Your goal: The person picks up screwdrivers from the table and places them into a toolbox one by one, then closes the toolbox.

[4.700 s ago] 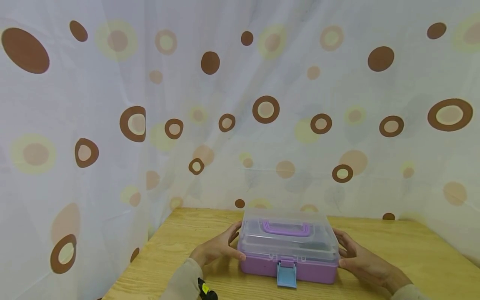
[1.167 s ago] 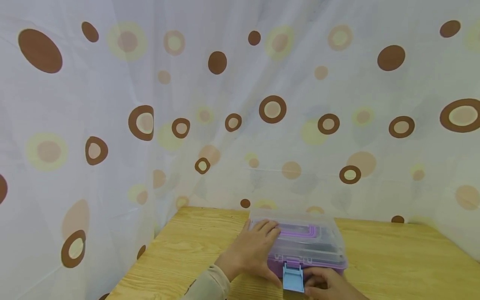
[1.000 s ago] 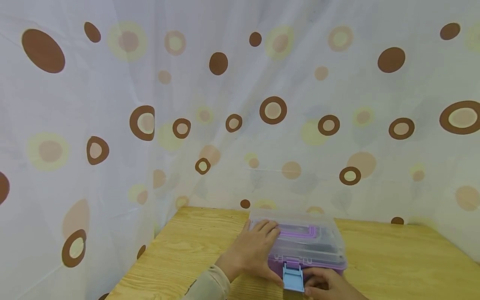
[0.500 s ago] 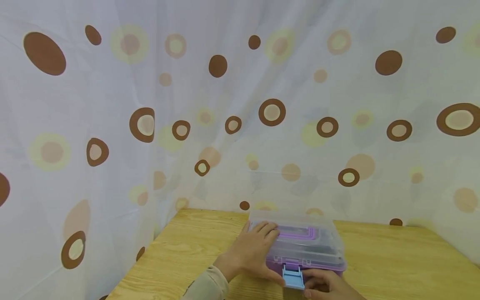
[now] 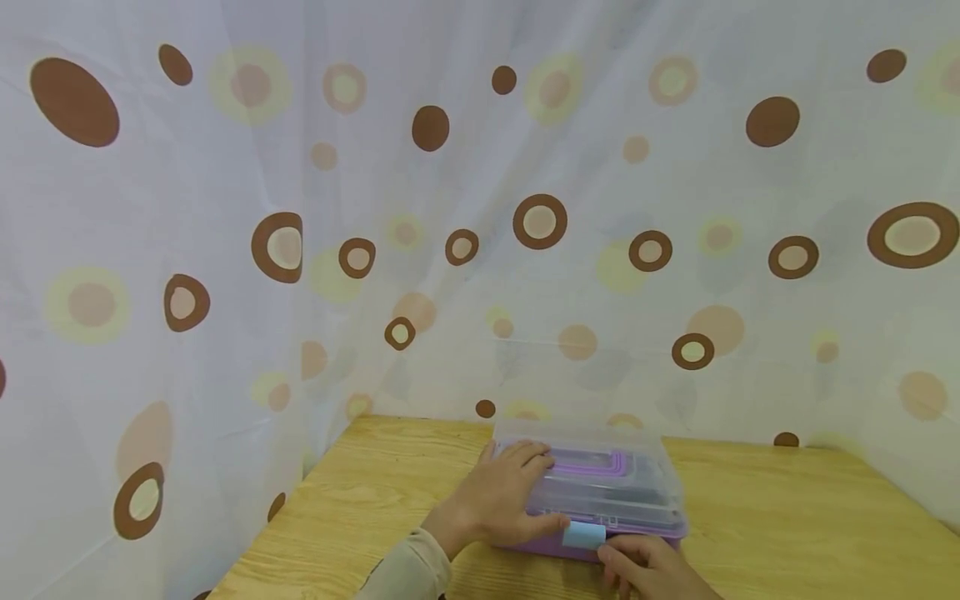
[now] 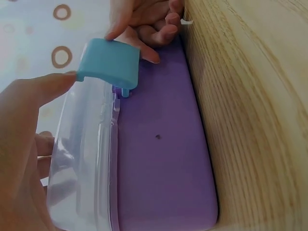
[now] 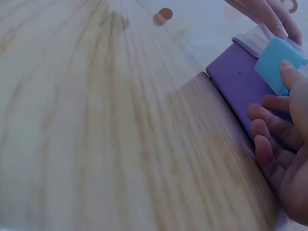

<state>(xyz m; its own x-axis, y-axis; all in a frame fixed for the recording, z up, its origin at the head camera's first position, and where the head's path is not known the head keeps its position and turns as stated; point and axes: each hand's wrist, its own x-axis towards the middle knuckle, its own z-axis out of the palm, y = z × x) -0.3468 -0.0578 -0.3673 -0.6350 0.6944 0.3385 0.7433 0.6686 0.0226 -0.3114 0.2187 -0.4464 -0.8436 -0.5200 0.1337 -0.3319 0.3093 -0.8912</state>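
A storage box with a purple base [image 6: 163,144] and clear lid [image 5: 637,492] stands on the table, lid down. A purple carry handle [image 5: 600,467] lies on the lid. At the front centre is a light blue latch [image 5: 584,534], swung up and tilted outward from the lid in the left wrist view. My left hand [image 5: 495,500] rests with spread fingers on the lid's left part, its thumb tip touching the latch's left edge. My right hand [image 5: 648,567] has its thumb and index finger at the latch's right edge, other fingers curled by the purple front.
The wooden table [image 5: 787,517] extends to both sides of the box. Behind and to the left hangs a white curtain [image 5: 450,167] with brown and beige dots. Dark contents show dimly through the lid.
The latch has swung up from hanging down, both thumbs following it. Earlier the hands held the box's two sides; the left then moved onto the lid, the right to the front.
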